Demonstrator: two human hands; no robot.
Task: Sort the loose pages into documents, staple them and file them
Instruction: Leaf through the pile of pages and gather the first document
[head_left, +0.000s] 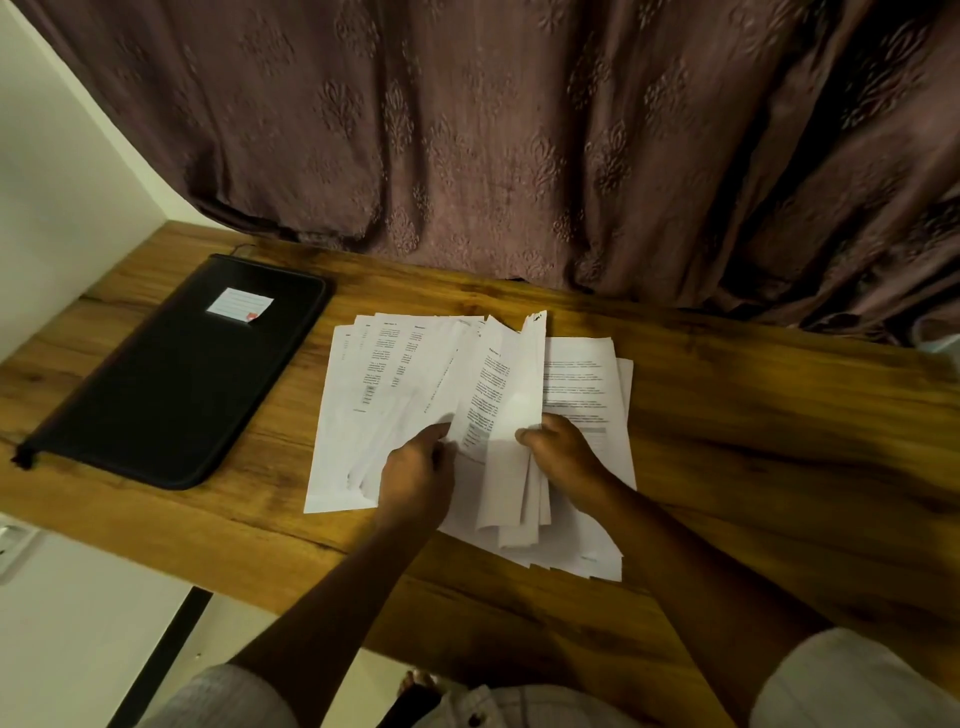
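Observation:
Several loose white printed pages (363, 395) lie fanned out in the middle of the wooden table (727, 467). My left hand (415, 478) pinches a fanned bunch of sheets at their lower edge. My right hand (561, 457) grips a raised bundle of pages (514, 415) that stands tilted above the pile. More printed sheets (587, 374) lie flat under and to the right of my right hand. A black zipped file folder (171, 384) with a white label lies shut on the table to the left. No stapler is in view.
A brown patterned curtain (519, 156) hangs behind the table's far edge. A pale wall (57, 197) borders the table on the left. The table's front edge runs close to my body, with the floor below at the left.

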